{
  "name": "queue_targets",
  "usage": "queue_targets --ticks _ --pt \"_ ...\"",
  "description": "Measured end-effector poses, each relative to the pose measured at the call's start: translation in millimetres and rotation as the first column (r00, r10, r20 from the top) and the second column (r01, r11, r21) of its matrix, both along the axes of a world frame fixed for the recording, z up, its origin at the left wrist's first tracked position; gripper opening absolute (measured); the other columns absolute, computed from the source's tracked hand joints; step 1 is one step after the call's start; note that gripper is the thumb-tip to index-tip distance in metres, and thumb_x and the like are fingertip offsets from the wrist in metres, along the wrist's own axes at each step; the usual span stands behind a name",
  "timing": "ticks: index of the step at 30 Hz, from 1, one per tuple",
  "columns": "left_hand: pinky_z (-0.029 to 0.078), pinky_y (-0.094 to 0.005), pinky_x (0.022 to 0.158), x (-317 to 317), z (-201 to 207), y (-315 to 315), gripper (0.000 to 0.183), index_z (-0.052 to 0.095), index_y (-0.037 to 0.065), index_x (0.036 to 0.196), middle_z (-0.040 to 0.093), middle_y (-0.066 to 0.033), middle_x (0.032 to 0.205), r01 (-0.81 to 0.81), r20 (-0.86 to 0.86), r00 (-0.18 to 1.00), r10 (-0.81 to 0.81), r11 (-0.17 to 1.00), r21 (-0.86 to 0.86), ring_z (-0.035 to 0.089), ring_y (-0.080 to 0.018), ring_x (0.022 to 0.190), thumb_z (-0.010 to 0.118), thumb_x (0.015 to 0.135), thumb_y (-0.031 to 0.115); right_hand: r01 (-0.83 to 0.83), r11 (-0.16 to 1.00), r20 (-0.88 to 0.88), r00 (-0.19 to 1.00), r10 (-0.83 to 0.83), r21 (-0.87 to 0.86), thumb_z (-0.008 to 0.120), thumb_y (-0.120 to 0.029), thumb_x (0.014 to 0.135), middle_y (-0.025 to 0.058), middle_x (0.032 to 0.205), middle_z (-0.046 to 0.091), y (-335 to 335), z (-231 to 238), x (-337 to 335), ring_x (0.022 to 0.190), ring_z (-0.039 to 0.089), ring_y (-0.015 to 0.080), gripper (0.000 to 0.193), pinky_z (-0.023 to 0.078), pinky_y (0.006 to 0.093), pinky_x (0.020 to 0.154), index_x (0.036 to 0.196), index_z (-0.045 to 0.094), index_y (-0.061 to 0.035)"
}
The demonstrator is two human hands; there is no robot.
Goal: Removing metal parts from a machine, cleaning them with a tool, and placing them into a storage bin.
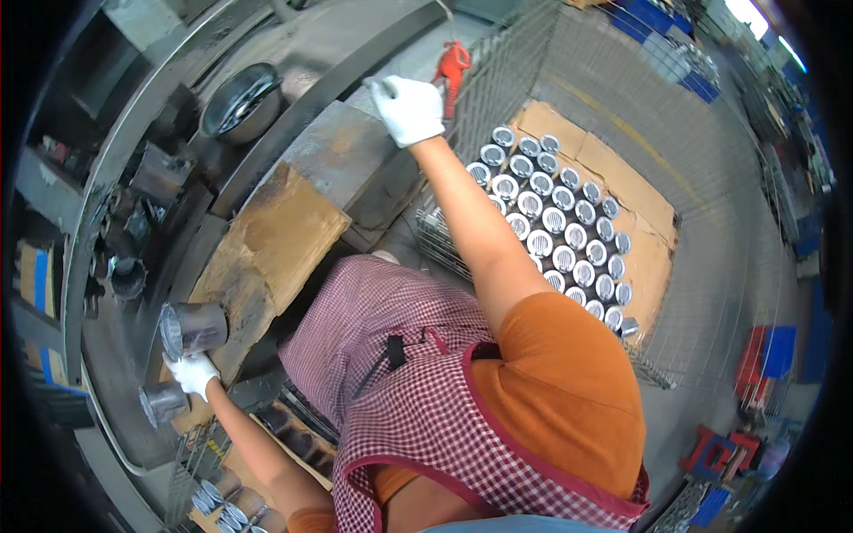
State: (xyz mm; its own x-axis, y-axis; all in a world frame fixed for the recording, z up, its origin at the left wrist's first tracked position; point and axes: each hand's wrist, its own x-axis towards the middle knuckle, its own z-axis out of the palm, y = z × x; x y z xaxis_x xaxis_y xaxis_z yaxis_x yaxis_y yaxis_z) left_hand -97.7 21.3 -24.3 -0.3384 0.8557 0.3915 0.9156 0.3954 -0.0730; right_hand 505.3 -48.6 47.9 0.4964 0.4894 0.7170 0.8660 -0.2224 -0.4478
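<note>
My left hand (pixel 191 373), in a white glove, is closed on the lower rim of a grey metal cylinder (pixel 197 327) that lies on its side on the bench. A second, similar metal cylinder (pixel 164 404) lies just below that hand. My right hand (pixel 409 111), also gloved in white, is stretched far forward over the end of a flat metal block (pixel 333 147). Its fingers look curled, and whatever they may hold is hidden. Just right of it hangs a red air blow gun (pixel 451 67), which I cannot see it gripping.
Stained cardboard (pixel 267 231) covers the bench edge. A dark bowl (pixel 242 102) of metal pieces stands behind. At right, a wire cage (pixel 711 231) holds rows of metal cylinders (pixel 553 220) on cardboard. More cylinders (pixel 235 506) sit in a crate at lower left.
</note>
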Motion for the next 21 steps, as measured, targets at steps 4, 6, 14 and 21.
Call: queue_targets --ticks 4,6,14,21 --pt "0.048 -0.0451 0.09 37.2 27.3 -21.2 0.06 0.052 0.014 0.132 0.056 -0.018 0.127 0.191 -0.006 0.98 -0.2 0.928 0.32 0.059 -0.0343 0.109 0.065 0.075 0.023 -0.02 0.999 -0.028 0.999 0.021 0.037 0.059 -0.038 0.085 0.0157 0.083 0.069 -6.5 1.4 -3.6 0.076 0.067 0.0336 0.032 0.053 0.0412 0.071 0.088 0.071 -0.0086" --pt "0.048 -0.0439 0.09 7.0 8.2 -8.6 0.055 0.058 0.013 0.125 0.057 -0.0185 0.127 0.206 0.081 0.969 -0.234 0.943 0.263 0.059 -0.0333 0.109 0.067 0.072 0.021 0.023 0.999 -0.034 0.999 -0.022 0.03 0.059 -0.041 0.086 0.0152 0.081 0.069 5.4 -21.1 11.4 0.075 0.067 0.0336 0.035 0.053 0.0403 0.071 0.088 0.071 -0.0081" --pt "0.044 -0.0484 0.093 43.4 31.7 -28.6 0.07 0.044 0.02 0.137 0.045 -0.0176 0.137 0.133 0.098 0.982 -0.159 0.964 0.229 0.05 -0.0372 0.118 0.07 0.073 0.025 0.014 1.0 -0.15 0.989 -0.017 -0.022 0.06 -0.037 0.087 0.0163 0.083 0.068 3.7 -17.0 16.0 0.076 0.066 0.0336 0.032 0.051 0.0385 0.069 0.09 0.071 -0.0066" --pt "0.039 -0.0485 0.093 31.8 23.8 -23.8 0.06 0.048 0.02 0.133 0.05 -0.0136 0.132 0.083 0.186 0.981 -0.056 0.986 -0.142 0.051 -0.0324 0.115 0.065 0.077 0.031 -0.036 0.999 -0.182 0.983 0.032 -0.02 0.057 -0.042 0.09 0.0168 0.075 0.065 6.6 -21.0 20.9 0.066 0.061 0.0321 0.038 0.045 0.0386 0.061 0.089 0.068 -0.0057"
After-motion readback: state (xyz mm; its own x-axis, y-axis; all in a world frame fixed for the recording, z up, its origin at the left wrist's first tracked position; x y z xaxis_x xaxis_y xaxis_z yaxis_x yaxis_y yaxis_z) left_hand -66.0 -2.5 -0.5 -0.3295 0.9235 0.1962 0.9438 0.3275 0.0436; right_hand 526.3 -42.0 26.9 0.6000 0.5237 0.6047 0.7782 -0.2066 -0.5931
